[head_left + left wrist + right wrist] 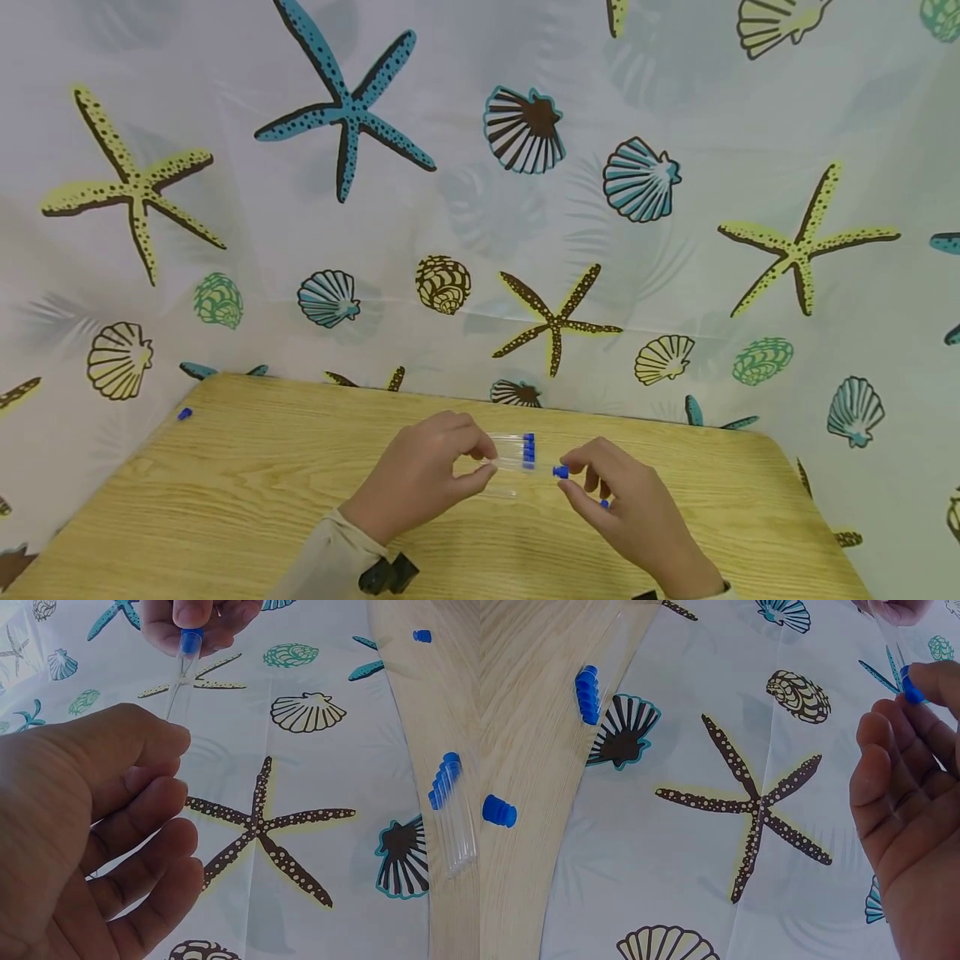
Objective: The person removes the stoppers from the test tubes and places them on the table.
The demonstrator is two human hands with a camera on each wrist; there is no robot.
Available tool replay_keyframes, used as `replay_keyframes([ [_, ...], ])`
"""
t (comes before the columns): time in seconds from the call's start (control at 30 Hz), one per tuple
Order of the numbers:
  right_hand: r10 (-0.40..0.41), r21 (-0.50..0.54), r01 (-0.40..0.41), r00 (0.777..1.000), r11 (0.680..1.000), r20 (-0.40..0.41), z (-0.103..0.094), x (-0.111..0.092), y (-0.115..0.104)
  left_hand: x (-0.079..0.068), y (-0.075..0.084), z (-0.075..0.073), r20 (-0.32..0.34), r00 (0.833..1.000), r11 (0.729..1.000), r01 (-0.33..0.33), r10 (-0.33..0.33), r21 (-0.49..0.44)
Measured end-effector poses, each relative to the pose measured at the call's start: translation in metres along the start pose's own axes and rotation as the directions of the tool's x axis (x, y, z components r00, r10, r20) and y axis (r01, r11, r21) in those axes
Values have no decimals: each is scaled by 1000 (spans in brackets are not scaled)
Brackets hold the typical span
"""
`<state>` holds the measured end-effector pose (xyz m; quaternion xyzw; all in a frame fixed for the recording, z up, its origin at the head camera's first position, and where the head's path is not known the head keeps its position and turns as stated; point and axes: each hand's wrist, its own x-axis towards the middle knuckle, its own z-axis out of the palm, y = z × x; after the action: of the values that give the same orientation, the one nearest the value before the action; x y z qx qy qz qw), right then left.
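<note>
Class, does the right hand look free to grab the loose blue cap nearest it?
Probably not yet: the right hand is pinching another blue cap, though nothing covers the loose cap in the right wrist view.

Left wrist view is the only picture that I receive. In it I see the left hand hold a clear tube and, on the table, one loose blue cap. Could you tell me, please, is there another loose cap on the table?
Observer: Yes, the head view shows a second blue cap near the left edge of the table.
Operator: Thank you. And the loose cap that I see, is it well visible from the head?
Observer: No, from there the right hand partly hides it.
Operator: Is something attached behind the left hand?
Observer: Yes, a black object sits at that wrist, beside the light sleeve.
</note>
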<state>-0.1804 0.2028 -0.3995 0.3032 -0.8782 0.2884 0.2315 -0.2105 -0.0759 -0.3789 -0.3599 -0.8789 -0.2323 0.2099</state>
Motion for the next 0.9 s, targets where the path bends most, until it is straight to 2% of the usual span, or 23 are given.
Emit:
replay_keyframes([
  [0.23, -67, -11, 67, 997, 998, -46, 0, 0, 0, -1, 1, 0, 14, 1000, 999, -2, 3, -40],
  [0.47, -114, -2, 114, 987, 993, -110, -1, 2, -2, -1, 4, -1, 41, 999, 997, 23, -20, -79],
  [0.9, -94, -9, 93, 989, 996, -118, 3, 2, -1, -1, 4, -1, 10, 999, 996, -30, 31, -79],
])
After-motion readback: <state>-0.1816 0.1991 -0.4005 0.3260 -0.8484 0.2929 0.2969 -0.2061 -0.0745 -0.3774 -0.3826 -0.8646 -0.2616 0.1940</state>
